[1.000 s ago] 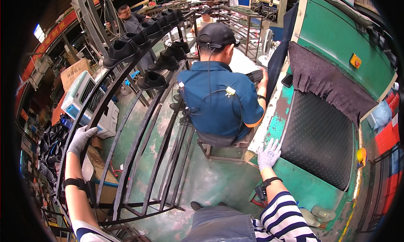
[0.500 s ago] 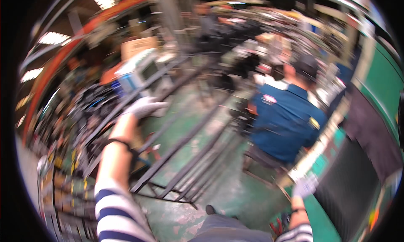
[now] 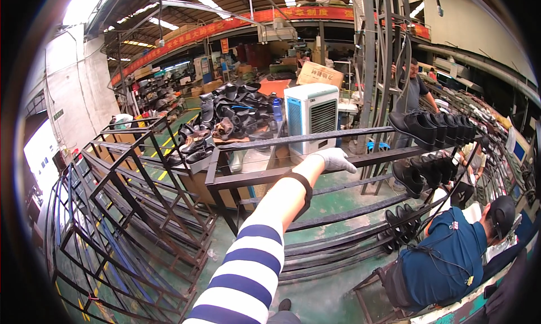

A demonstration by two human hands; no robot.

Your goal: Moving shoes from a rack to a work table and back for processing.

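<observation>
My left hand (image 3: pixel 336 159), in a pale glove, reaches out to a long dark metal shoe rack (image 3: pixel 259 176). It lies over one of the upper rails, with the thumb side toward the right and the fingers seeming to curl over the rail; their tips are partly hidden. Black shoes (image 3: pixel 420 128) stand in rows on the rack's right part, on several levels. The rails around my hand carry no shoes. My right hand is out of view.
Bare metal racks (image 3: pixel 132 172) crowd the left. Beyond my hand stand a white air cooler (image 3: pixel 311 118) and a heap of black shoes (image 3: pixel 231 107). A seated person in a blue shirt (image 3: pixel 442 259) is close at the right; another person (image 3: pixel 414 90) stands farther back.
My view has swung left and up, bringing the left racks and the shoe heap into sight. My left hand now appears farther right in the picture; my right hand has left it.
</observation>
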